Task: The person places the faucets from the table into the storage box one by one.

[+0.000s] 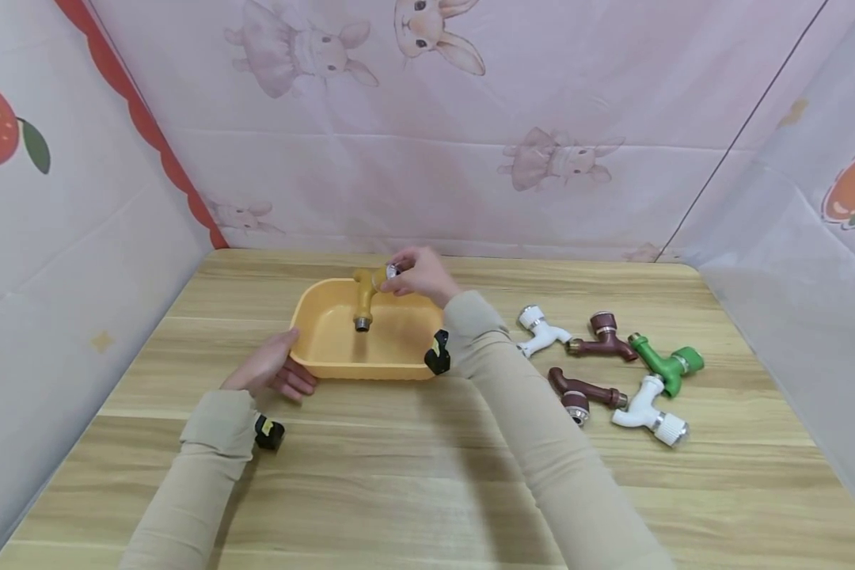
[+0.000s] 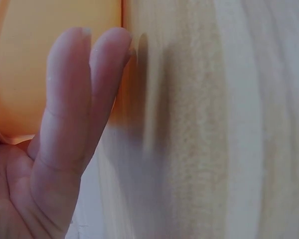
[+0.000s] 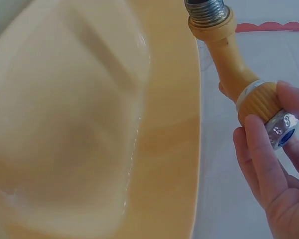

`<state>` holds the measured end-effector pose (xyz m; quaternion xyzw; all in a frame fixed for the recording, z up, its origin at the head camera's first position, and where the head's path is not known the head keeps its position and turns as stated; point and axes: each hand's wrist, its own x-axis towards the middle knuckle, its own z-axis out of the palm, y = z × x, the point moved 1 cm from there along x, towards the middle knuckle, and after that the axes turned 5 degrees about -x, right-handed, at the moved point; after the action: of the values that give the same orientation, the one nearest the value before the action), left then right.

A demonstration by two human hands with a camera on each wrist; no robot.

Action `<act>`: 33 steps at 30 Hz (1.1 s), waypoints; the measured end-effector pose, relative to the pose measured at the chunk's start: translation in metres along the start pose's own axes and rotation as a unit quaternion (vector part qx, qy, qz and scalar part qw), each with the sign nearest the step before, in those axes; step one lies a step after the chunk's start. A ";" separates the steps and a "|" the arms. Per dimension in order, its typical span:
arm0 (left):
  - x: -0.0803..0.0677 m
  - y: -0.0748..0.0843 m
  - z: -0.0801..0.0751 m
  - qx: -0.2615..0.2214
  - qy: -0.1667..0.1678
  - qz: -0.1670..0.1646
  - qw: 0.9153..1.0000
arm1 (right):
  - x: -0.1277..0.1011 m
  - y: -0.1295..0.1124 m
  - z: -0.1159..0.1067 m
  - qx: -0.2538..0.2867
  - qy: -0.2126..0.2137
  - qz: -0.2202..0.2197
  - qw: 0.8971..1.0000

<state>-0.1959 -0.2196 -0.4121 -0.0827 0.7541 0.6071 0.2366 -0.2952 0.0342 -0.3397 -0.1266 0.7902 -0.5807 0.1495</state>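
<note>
From the head view, a yellow tap (image 1: 366, 294) is held up over the yellow tub (image 1: 328, 358), near its far edge. The tap looks hard and stiff, most likely plastic with a metal thread at the end, so it is judged to be light and not easy to break. Its smooth body may be a bit slippery; the ridged knob looks like the best place to take hold. The knob is pinched by the right hand (image 1: 420, 273). The left hand (image 1: 271, 368) is laid against the near left corner of the tub, with fingers mostly straight. On the table (image 1: 427, 475), off to the right and well apart from the tub, five more taps (image 1: 606, 360) are seen lying loose: two white, two brown, one green.

From the left wrist view, two straight fingers (image 2: 84, 99) are seen pressed together, touching the tub wall (image 2: 50, 50). Nothing is gripped.

From the right wrist view, the tap's ridged knob (image 3: 259, 102) is pinched between the curled fingers (image 3: 259, 154) and the thumb. The metal thread (image 3: 205, 9) points away from the hand, above the tub's rim (image 3: 169, 149).
</note>
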 end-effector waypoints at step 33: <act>0.001 -0.005 -0.003 0.003 0.001 0.006 1.000 | 0.010 0.014 0.056 0.027 0.016 0.034 0.999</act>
<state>-0.1952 -0.2238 -0.4164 -0.0780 0.7569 0.6059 0.2324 -0.2832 -0.0147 -0.3701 -0.0863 0.7806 -0.5980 0.1600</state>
